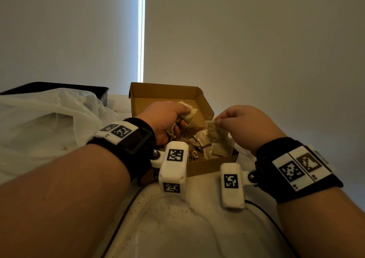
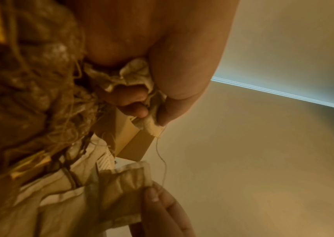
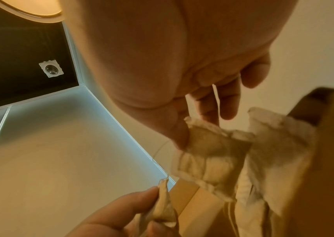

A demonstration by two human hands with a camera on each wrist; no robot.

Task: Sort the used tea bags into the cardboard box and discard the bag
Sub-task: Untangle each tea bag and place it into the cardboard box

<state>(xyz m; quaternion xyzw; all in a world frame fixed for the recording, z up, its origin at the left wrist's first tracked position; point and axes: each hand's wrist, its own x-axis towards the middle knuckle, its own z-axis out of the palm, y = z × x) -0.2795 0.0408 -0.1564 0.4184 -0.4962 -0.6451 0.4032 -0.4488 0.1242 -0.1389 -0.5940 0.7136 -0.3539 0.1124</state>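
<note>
Crumpled, stained beige used tea bags [image 1: 199, 139] w/ strings & paper tags are piled inside the open brown cardboard box [image 1: 164, 93], centre of the head view. One wad of damp tea bags [image 1: 188, 114] is clenched in the left hand [image 1: 166, 119], fingers curled round it, held above the box interior near centre frame. In the left wrist view the same wad [image 2: 135, 75] is seen squeezed between thumb & fingers, a thread hanging from it. A flat beige tea bag [image 1: 212, 128] is pinched by thumb & forefinger of the right hand [image 1: 248, 125], right of centre, over the box's right edge; in the right wrist view this bag [image 3: 212, 150] is seen hanging from the fingertips [image 3: 179, 137]. A crumpled translucent white plastic bag [image 1: 49, 119] is lying at frame left, beside the box, on a white cloth surface [image 1: 177, 228] speckled w/ tea crumbs. A black tray [image 1: 59, 86] is partly seen behind the plastic bag, upper left.
</note>
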